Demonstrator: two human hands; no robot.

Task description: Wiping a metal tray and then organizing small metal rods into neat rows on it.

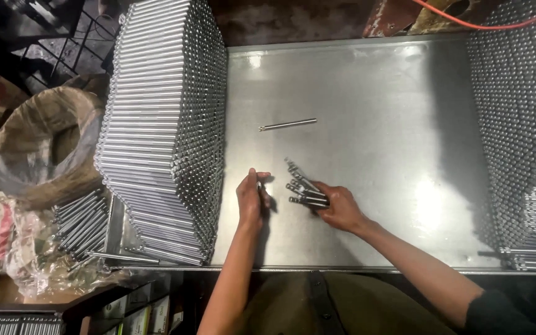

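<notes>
The right hand [341,208] has its grip closed around a small bundle of short metal rods [304,189], whose free ends fan out up and to the left over the table [373,111]; the ends inside the palm are hidden by the fingers. Just beside it, the left hand [250,200] pinches what looks like a single thin rod [259,188] between thumb and fingers, though most of it is covered and its length cannot be made out. One loose rod [288,125] lies alone on the bare steel sheet, well apart from both hands, toward the far edge.

To the left stands a tall stack of rods [162,124], laid neatly, its far side lost in the dark. A second stack [522,124] on the right is cut off by the picture's edge. Beyond the table's left side a clear plastic bag [29,248] holds more rods, partly blurred by its folds, next to a round coil wrapped in brown paper [44,146]. Small boxes [138,310] with pale labels sit below, too dim to read. An orange cable [485,22] crosses the top right corner.
</notes>
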